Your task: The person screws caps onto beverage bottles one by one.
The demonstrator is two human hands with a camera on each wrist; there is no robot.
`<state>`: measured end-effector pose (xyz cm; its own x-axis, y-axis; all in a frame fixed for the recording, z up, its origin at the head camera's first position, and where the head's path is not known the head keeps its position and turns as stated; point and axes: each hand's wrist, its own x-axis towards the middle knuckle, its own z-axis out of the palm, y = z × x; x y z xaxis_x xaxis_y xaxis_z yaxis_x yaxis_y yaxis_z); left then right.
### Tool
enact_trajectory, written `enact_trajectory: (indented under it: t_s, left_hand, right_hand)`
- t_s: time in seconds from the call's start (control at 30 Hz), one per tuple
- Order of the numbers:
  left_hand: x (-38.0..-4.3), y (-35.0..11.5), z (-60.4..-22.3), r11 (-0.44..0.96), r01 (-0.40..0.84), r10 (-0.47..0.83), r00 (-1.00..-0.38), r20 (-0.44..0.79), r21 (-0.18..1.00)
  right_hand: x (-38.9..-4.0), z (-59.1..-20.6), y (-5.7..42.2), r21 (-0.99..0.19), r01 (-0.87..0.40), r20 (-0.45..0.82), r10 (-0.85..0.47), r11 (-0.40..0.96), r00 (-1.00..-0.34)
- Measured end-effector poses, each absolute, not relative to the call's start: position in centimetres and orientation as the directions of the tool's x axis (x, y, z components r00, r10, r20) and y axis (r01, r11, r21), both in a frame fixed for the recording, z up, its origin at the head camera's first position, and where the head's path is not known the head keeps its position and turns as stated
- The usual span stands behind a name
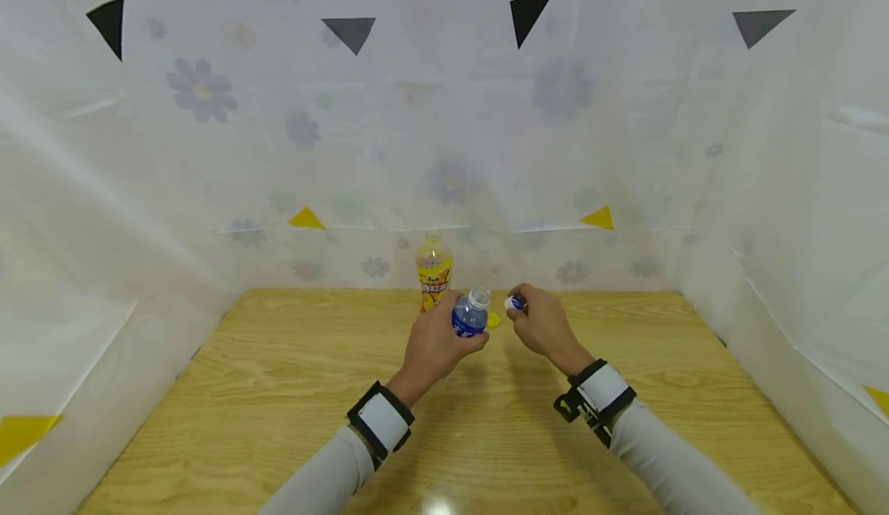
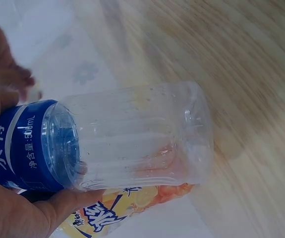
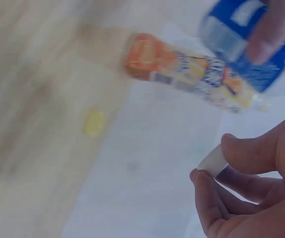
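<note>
My left hand [image 1: 432,339] grips a clear plastic bottle [image 2: 132,136] with a blue label round its upper half. Its mouth is uncapped and it leans a little to the right in the head view. Between thumb and fingers, my right hand [image 1: 545,323] pinches a white-and-blue bottle cap [image 3: 215,161], just right of the bottle's neck. Behind the left hand stands a yellow-and-orange drink bottle [image 1: 434,268], also uncapped, its lower part hidden by that hand. A yellow cap [image 3: 94,122] lies on the table between the two hands and slightly beyond them.
The wooden table [image 1: 278,391] runs back to a white flowered curtain [image 1: 389,152], with more sheeting along both sides. Black, grey and yellow triangles are stuck on the sheeting. A strap with a small device [image 1: 586,403] sits on the right wrist.
</note>
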<state>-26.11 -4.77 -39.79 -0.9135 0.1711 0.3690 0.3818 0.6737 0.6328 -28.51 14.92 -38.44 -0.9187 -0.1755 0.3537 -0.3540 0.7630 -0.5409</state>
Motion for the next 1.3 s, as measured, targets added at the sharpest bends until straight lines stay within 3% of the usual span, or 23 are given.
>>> enact_trajectory:
  t_s: [0.13,0.27,1.3]
  left_hand:
    - [-26.1,-4.6,-39.7,0.668,0.379,0.174,-0.916,0.360,0.640]
    - [-26.1,-4.5,-39.6,0.670,0.364,0.168,-0.924,0.345,0.647]
    - [-26.1,-4.5,-39.6,0.667,0.392,0.179,-0.910,0.374,0.633]
  right_hand:
    - [-27.8,-36.0,14.1,-0.548,-0.450,0.465,-0.190,0.705,-0.865]
    - [-26.8,-34.3,13.2,-0.573,-0.498,0.497,-0.207,0.651,-0.843]
    - [-25.4,-33.4,11.8,-0.524,-0.538,0.454,-0.318,0.660,-0.832]
